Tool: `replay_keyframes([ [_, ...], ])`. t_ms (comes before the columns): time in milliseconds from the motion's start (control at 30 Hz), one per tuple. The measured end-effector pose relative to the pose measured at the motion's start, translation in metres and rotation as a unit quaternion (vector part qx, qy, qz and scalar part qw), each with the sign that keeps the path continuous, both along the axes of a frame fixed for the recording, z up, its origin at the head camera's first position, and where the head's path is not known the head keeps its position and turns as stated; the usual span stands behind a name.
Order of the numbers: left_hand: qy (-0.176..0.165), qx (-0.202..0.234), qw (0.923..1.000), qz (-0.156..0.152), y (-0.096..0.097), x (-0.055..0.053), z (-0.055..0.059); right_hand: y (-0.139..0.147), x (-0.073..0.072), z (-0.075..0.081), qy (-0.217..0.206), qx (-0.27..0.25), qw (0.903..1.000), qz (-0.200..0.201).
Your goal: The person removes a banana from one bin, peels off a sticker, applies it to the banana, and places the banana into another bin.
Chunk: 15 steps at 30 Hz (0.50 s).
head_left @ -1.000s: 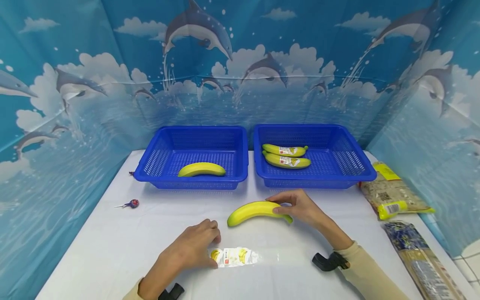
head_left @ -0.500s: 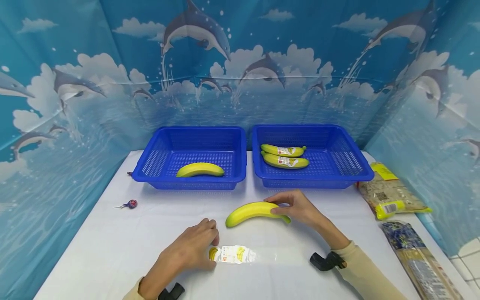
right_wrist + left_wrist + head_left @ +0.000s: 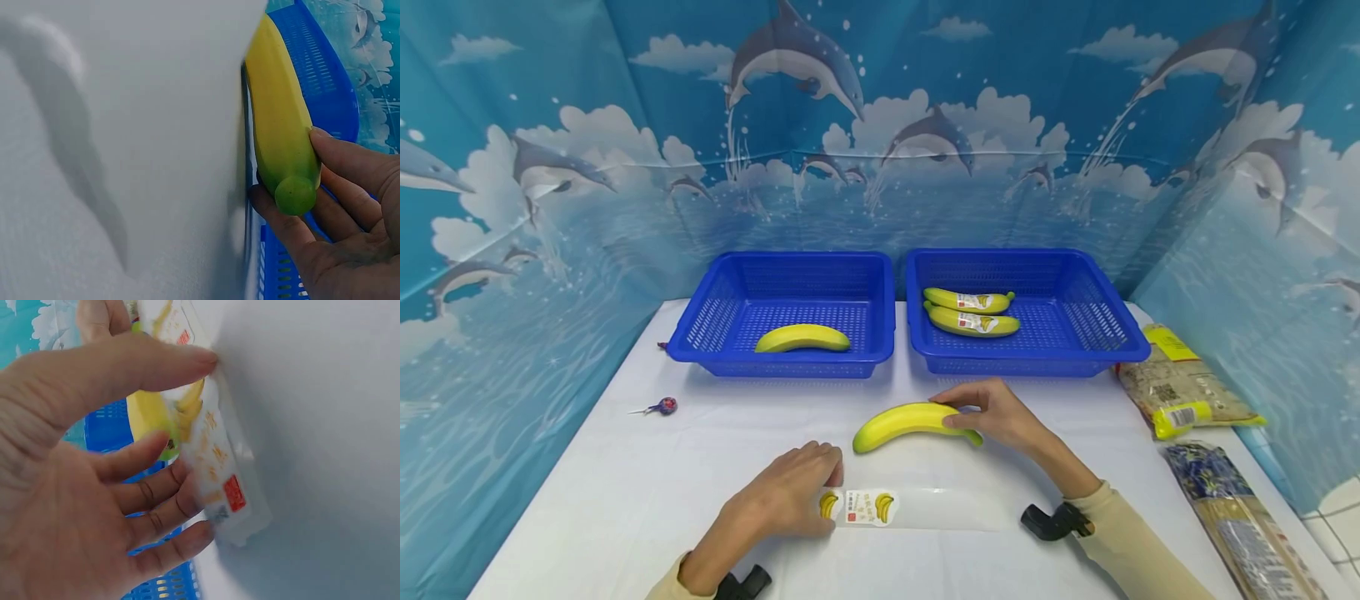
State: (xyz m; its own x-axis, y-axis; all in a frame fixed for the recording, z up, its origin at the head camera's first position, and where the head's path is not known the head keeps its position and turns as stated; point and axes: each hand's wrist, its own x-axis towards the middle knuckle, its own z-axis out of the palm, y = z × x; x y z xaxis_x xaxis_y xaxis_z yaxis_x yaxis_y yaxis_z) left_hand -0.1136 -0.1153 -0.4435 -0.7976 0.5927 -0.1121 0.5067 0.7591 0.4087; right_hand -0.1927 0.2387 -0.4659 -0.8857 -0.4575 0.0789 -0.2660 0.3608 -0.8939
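My right hand (image 3: 996,414) pinches a yellow banana (image 3: 898,422) near its stem end, thumb on one side and fingers on the other. The banana lies crosswise, its green tip toward the left; in the right wrist view its rounded green end (image 3: 295,195) faces the camera. My left hand (image 3: 790,492) holds the left end of a clear plastic banana wrapper (image 3: 871,507), printed with bananas, lettering and a red mark. In the left wrist view the thumb crosses the printed wrapper (image 3: 215,462) and the fingers lie along its other edge. The wrapper's clear part stretches right, below the banana.
Behind the hands stand two blue baskets: the left basket (image 3: 782,367) holds one plain banana (image 3: 802,337), the right basket (image 3: 1037,364) two labelled bananas (image 3: 973,322). A lollipop (image 3: 666,406) lies at left. A grain bag (image 3: 1183,383) and a long packet (image 3: 1240,517) line the right edge.
The wrapper has tilted slightly in my left hand; its glare is gone and its print and clear length show more plainly. The right hand and banana stay in place.
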Motion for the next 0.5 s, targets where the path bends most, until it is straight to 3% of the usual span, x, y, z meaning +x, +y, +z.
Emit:
replay_keyframes([
  [167, -0.057, 0.031, 0.9977, 0.02, 0.002, -0.005, -0.001, -0.001, 0.002, 0.0, 0.007, -0.006, 0.9999, 0.011],
  [267, -0.087, 0.069, 0.9938, 0.008, 0.001, -0.011, -0.004, -0.002, 0.002, 0.0, 0.009, -0.006, 0.9998, 0.015],
  [500, -0.15, 0.194, 0.9673, -0.065, 0.008, -0.024, -0.012, 0.0, 0.001, 0.0, 0.03, 0.007, 0.9993, 0.023],
])
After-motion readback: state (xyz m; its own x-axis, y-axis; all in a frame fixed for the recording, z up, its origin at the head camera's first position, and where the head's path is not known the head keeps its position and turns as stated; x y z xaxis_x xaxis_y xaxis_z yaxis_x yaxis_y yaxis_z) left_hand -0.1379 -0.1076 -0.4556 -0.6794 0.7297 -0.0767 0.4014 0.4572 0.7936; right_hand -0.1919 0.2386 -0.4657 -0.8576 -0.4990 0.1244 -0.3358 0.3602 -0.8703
